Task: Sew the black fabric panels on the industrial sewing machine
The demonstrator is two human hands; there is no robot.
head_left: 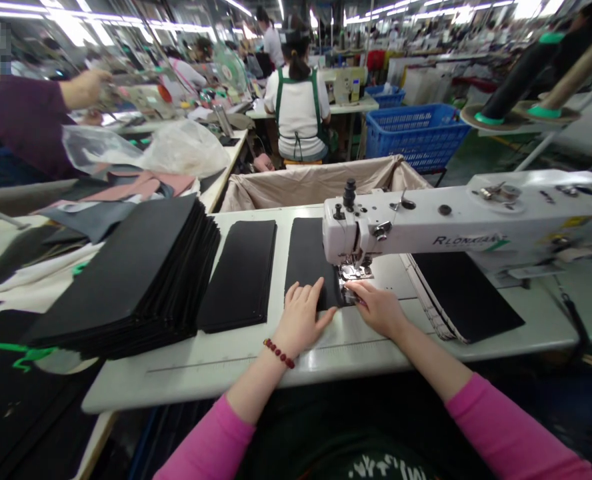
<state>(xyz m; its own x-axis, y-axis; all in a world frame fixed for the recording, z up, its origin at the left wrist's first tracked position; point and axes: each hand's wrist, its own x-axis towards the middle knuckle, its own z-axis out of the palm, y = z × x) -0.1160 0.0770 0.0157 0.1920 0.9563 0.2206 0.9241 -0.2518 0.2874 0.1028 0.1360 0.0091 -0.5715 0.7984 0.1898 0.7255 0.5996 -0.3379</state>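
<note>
A black panel (306,247) lies flat on the white sewing table (376,353), its right edge under the presser foot of the white sewing machine (416,220). My left hand (302,313), with a red bead bracelet at the wrist, rests on the panel's near part, fingers spread. Close to the needle area, my right hand (379,308) has its fingers together at the panel's near right edge; what they grip, if anything, is too small to make out. Left of the panel are a low stack of black panels (241,273) and a taller stack (126,260).
Black pieces with pale edges (466,287) lie right of the needle. Behind the table stands a cloth-lined bin (286,190). A person reaches in at far left; another sits ahead, near a blue basket (416,133). Thread cones (521,73) stand at upper right.
</note>
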